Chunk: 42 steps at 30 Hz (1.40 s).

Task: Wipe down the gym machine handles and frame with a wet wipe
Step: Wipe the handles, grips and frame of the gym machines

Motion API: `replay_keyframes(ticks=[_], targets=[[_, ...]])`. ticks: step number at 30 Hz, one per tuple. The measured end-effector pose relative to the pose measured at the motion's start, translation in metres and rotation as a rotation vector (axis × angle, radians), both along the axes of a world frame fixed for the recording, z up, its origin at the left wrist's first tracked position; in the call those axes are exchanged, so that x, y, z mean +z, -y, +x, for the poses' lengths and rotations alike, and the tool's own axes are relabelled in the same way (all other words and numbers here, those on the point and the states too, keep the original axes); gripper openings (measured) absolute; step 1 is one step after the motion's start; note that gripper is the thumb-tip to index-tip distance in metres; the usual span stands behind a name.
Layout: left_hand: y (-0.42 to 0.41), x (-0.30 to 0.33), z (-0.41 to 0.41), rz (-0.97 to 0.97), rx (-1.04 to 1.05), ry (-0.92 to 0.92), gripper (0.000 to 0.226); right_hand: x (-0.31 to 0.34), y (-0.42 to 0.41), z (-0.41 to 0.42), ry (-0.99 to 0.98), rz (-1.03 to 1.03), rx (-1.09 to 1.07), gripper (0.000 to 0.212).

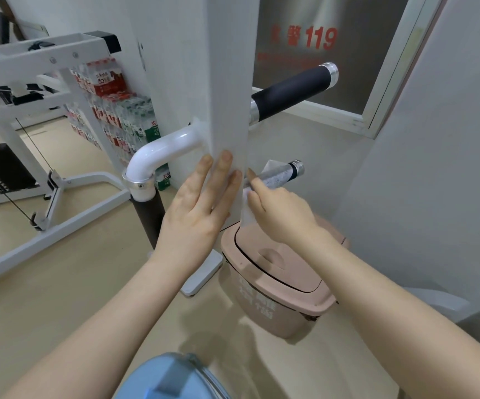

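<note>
While the left hand (pixel 201 203) lies flat with fingers spread wide on the white upright post of the gym machine frame (pixel 213 90), the right hand (pixel 276 208) pinches a thin white wet wipe (pixel 247 208) against the post's right edge; a black foam handle with silver end cap (pixel 293 92) projects above; a pink plastic lidded bin (pixel 276 283) stands below on the floor.

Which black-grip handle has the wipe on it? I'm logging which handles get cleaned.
The short low handle right of the white post, beside the right hand. The wipe drapes it; the long upper handle and downward left handle are bare.
</note>
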<state>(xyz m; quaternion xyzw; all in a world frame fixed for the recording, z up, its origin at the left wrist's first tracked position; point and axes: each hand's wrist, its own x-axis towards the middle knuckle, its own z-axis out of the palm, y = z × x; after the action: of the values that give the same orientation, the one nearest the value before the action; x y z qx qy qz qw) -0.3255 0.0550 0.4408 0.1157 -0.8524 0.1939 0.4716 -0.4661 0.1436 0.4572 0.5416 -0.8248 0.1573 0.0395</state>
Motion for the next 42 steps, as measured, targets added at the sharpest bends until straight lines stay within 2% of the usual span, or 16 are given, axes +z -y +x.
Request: replay_keyframes(ticks=[2, 5, 9, 12, 14, 17, 21, 23, 27, 31, 32, 34, 36, 38, 40, 42], targets=[[0.002, -0.001, 0.001, 0.008, -0.017, 0.046, 0.054, 0.000, 0.001, -0.007, -0.212, 0.023, 0.015, 0.041], [-0.001, -0.001, 0.001, -0.014, -0.013, 0.074, 0.056, -0.010, 0.004, -0.026, -0.482, -0.114, 0.024, 0.037], [-0.002, -0.001, 0.001, -0.028, 0.014, 0.069, 0.053, -0.024, 0.019, -0.029, -0.407, -0.236, 0.220, 0.027], [-0.002, 0.000, 0.000, -0.031, 0.057, 0.079, 0.056, -0.023, 0.023, -0.026, -0.508, -0.305, 0.330, 0.025], [-0.001, 0.000, 0.001, -0.038, 0.067, 0.091, 0.060, -0.023, 0.021, -0.046, -0.557, -0.331, 0.298, 0.025], [-0.002, -0.001, 0.000, -0.046, 0.082, 0.079, 0.060, -0.028, 0.016, -0.067, -0.502, -0.350, 0.163, 0.033], [-0.006, 0.003, 0.002, -0.043, 0.068, 0.093, 0.051, -0.034, 0.021, -0.050, -0.545, -0.400, 0.360, 0.012], [-0.008, 0.008, 0.005, -0.052, 0.085, 0.111, 0.047, -0.030, 0.019, -0.056, -0.535, -0.385, 0.369, 0.019], [-0.016, 0.025, 0.017, -0.093, 0.095, 0.148, 0.037, -0.030, 0.007, -0.080, -0.412, -0.324, 0.236, 0.030], [-0.030, 0.057, 0.019, -0.154, 0.050, 0.070, 0.023, -0.018, -0.008, -0.080, -0.287, -0.254, 0.212, 0.033], [-0.033, 0.066, 0.018, -0.168, 0.061, 0.047, 0.021, -0.014, -0.011, -0.076, -0.220, -0.247, 0.172, 0.029], [-0.035, 0.083, 0.016, -0.162, 0.109, 0.000, 0.020, -0.004, -0.018, -0.065, 0.055, -0.343, 0.055, 0.024], [-0.037, 0.099, 0.015, -0.078, 0.120, -0.021, 0.017, 0.013, -0.028, -0.053, 0.321, -0.563, -0.091, 0.036], [-0.043, 0.111, 0.016, 0.058, 0.110, -0.029, 0.030, 0.034, -0.038, -0.042, 0.449, -0.724, -0.217, 0.044], [-0.050, 0.117, 0.017, 0.197, 0.108, -0.038, 0.054, 0.060, -0.048, -0.037, 0.567, -0.885, -0.282, 0.039], [-0.056, 0.120, 0.017, 0.295, 0.106, -0.012, 0.076, 0.089, -0.057, -0.033, 0.526, -1.016, -0.288, 0.030]])
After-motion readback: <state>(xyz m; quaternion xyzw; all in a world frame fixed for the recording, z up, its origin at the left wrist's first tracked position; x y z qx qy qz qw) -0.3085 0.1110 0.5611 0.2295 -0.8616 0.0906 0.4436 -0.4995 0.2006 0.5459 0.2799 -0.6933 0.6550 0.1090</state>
